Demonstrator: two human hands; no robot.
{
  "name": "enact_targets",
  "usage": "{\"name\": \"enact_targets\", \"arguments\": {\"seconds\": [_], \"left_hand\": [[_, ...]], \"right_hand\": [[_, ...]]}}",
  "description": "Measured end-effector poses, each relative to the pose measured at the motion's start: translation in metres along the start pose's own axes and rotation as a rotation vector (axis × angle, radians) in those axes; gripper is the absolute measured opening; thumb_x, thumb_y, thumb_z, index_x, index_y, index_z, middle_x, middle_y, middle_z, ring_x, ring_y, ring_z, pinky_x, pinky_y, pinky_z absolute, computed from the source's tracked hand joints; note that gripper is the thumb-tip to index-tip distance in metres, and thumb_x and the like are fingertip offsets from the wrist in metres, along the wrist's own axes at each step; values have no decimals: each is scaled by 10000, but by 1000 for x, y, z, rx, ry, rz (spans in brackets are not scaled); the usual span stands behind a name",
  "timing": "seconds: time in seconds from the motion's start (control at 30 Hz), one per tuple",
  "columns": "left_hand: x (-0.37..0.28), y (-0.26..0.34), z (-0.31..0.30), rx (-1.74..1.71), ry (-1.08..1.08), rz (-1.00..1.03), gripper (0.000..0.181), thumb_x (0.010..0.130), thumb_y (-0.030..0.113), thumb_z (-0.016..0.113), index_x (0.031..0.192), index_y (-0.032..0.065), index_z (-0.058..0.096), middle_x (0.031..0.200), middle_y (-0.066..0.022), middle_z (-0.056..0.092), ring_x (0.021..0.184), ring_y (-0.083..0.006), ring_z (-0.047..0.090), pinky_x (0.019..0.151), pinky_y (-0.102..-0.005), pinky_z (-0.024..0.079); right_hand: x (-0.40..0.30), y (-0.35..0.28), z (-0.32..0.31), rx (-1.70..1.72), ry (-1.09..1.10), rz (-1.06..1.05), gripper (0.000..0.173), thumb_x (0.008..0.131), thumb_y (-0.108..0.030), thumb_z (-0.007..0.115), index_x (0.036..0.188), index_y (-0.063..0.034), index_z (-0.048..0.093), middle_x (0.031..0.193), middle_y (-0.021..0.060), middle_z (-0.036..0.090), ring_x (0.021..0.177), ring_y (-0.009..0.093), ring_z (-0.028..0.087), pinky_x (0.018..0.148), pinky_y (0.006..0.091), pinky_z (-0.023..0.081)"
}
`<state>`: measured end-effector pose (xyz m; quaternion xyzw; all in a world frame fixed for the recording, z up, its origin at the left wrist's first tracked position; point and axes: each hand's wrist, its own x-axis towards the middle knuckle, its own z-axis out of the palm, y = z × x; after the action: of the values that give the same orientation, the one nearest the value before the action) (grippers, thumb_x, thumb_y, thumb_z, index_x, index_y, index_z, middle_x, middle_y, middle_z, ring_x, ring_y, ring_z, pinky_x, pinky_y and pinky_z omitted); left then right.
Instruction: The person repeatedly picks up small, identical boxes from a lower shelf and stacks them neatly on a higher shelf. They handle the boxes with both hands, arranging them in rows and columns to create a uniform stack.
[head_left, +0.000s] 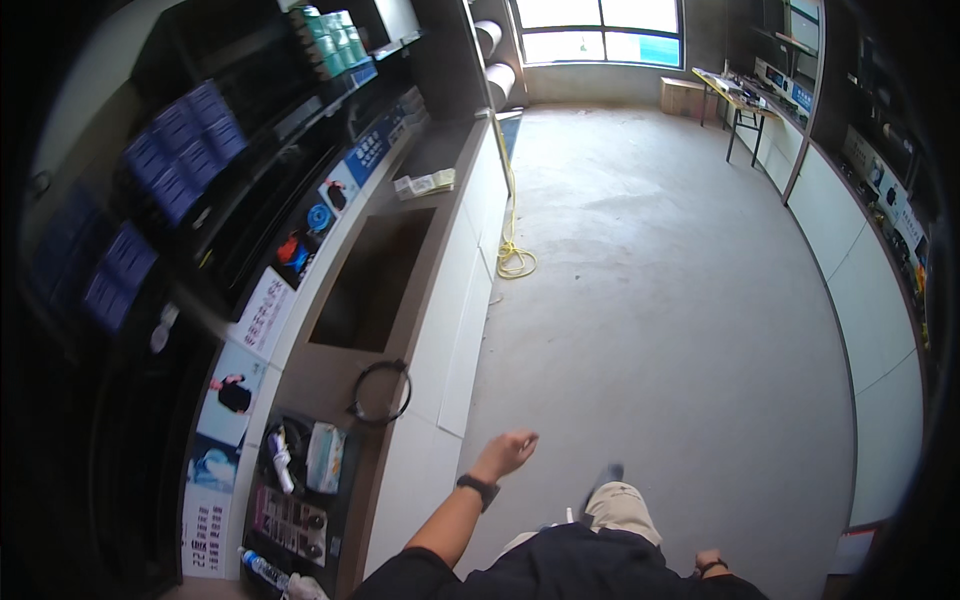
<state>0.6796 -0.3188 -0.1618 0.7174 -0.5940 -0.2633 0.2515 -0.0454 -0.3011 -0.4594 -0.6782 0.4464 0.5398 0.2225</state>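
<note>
My left hand (513, 454) hangs in front of me over the grey concrete floor (645, 315), its fingers loosely curled with nothing visible in them. A dark band circles that wrist. Down by my right hip is my right hand (707, 561), partly hidden by its angle and my body, so its grip is unclear. On the long brown counter (409, 375) to my left, nearest the left hand, lies a coiled black cable (382, 391). Behind it are a soft tissue pack (326, 457), a purple-and-white item (280, 459) and a plastic water bottle (264, 568).
A rectangular opening (375, 277) is cut into the counter. Yellow hose or cord (516, 262) lies coiled on the floor by the white cabinet fronts (450, 315). Ahead stand a folding table (731, 94) and a cardboard box (681, 96) below a window. White cabinets (862, 300) line the right.
</note>
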Motion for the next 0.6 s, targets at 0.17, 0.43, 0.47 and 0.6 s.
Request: {"name": "enact_targets", "arguments": {"seconds": [0.17, 0.43, 0.47, 0.6], "left_hand": [[201, -17, 5, -143, 127, 26, 237, 959, 213, 654, 1106, 37, 714, 994, -175, 739, 821, -311, 722, 756, -390, 575], [283, -182, 30, 28, -138, -502, 348, 897, 307, 642, 1098, 37, 732, 1021, -200, 746, 930, -350, 722, 857, -444, 563], [295, -198, 33, -226, -184, -763, 326, 905, 287, 645, 1082, 27, 729, 929, -158, 755, 758, -289, 735, 716, -417, 581], [341, -242, 47, -497, -114, -1145, 222, 948, 222, 615, 1003, 22, 693, 872, -102, 733, 656, -212, 721, 532, -354, 565]], "right_hand": [[42, 36, -75, 108, 80, -194, 303, 882, -349, 678, 1047, -111, 769, 1033, 136, 768, 1020, 306, 742, 851, 451, 591], [229, -25, -561, 717, 715, -187, 336, 823, -340, 616, 896, -38, 744, 863, 226, 729, 864, 402, 711, 790, 507, 562], [218, -38, -655, 753, 859, -294, 362, 837, -333, 609, 893, 5, 725, 826, 231, 721, 823, 401, 711, 766, 493, 560], [159, -71, -971, 1025, 687, -670, 341, 953, -260, 570, 1025, 43, 708, 853, 173, 724, 780, 248, 712, 745, 375, 556]]}}
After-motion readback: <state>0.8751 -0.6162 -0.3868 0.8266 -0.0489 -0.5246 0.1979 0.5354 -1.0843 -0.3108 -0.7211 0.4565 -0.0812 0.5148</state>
